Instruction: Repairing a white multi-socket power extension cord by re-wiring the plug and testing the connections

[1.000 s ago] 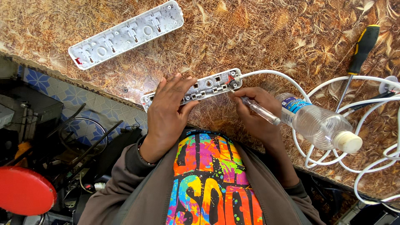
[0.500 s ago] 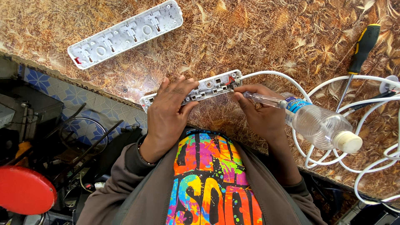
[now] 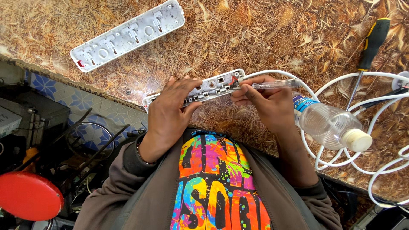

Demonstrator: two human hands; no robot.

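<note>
— What's the left hand [image 3: 172, 111] doing?

— It lies flat over the strip [image 3: 200, 88], a long white plastic power strip with its cover off, fingers spread and pressing it down on the counter [image 3: 264, 34]. The strip sits at the counter's near edge, just in front of the person's chest.

— And the right hand [image 3: 266, 102]?

— Pinched around a tester [image 3: 272, 84], a slim screwdriver with a clear plastic handle. It lies nearly level, tip at the strip's right end, where a white cable [image 3: 341, 81] comes out.

— The counter's surface?

— Glossy, mottled brown and gold, like pressed leaves.

— What else is on it?

— The cover [image 3: 128, 36], a rounded white plastic shell, lies inside up, well apart at the upper left. A clear, ribbed bottle [image 3: 330, 125] with a white cap lies on its side just beside the right wrist, among loose cable loops. A screwdriver [image 3: 368, 49] with a black and yellow handle lies at the upper right.

— Below the counter?

— A red round disc [image 3: 27, 196], smooth, at lower left.
</note>
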